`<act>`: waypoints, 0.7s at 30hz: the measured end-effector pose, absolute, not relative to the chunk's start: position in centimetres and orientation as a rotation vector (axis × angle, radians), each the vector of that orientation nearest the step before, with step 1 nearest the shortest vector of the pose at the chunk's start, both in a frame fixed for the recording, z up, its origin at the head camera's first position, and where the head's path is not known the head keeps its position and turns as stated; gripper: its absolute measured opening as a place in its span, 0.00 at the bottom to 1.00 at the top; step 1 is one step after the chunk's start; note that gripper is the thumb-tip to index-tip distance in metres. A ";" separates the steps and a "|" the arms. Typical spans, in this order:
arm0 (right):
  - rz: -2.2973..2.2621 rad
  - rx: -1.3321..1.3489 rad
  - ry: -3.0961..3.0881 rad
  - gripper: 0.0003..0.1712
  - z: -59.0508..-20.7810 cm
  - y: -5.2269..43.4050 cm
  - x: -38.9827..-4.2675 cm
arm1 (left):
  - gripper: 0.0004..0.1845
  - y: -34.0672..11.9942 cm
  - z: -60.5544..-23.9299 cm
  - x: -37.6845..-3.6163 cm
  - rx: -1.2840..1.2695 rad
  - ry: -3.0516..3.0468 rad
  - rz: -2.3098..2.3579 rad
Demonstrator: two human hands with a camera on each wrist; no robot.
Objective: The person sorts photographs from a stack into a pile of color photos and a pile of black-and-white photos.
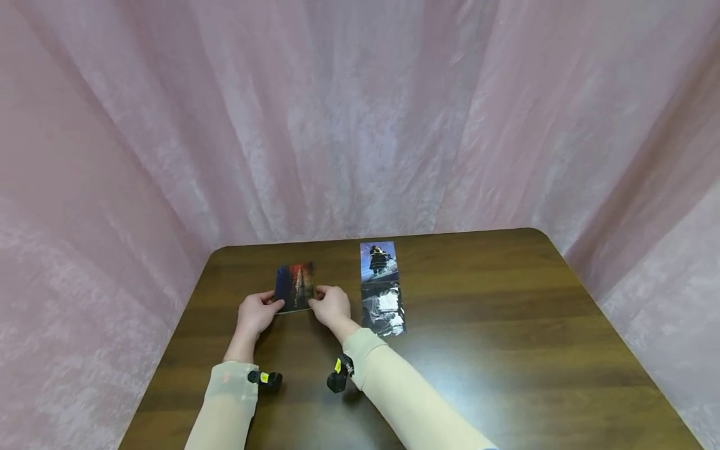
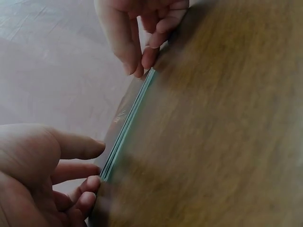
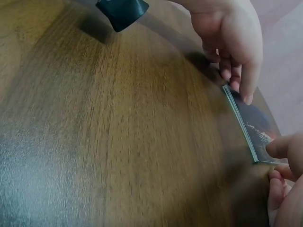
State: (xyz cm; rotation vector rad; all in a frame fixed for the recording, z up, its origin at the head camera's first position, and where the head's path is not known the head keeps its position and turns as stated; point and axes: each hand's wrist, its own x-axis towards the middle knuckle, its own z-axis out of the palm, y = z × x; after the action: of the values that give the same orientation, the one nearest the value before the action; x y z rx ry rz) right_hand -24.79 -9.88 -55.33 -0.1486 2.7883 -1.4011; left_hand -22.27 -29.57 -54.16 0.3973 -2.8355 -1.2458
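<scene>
Stack of photo cards (image 1: 294, 287) pinched between left hand (image 1: 255, 314) and right hand (image 1: 332, 306), no legible writing.

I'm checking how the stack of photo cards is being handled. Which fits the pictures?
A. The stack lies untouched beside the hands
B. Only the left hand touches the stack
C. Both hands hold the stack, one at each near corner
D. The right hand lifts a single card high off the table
C: the left hand and right hand each pinch a near corner of the stack of cards, low on the table.
</scene>
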 end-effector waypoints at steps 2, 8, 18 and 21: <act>-1.383 -0.146 2.826 0.22 -55.8 -10.1 -24.5 | 0.28 -29.6 -54.5 -22.0 0.407 -2.843 -1.226; -1.331 -0.087 2.902 0.21 -55.5 -10.9 -24.4 | 0.27 -29.5 -54.5 -22.2 0.430 -2.815 -1.174; -1.349 -0.023 2.846 0.19 -55.1 -11.1 -24.6 | 0.27 -29.7 -54.6 -22.5 0.437 -2.800 -1.207; -1.378 -0.009 2.827 0.19 -55.0 -11.1 -24.5 | 0.27 -29.6 -54.8 -22.5 0.446 -2.786 -1.228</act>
State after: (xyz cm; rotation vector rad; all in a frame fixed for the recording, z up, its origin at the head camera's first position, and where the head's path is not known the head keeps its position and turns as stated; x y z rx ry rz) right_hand -24.53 -11.06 -55.03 -0.0091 2.8265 -1.3776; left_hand -22.47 -29.64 -54.76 0.4456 -2.7858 -1.2278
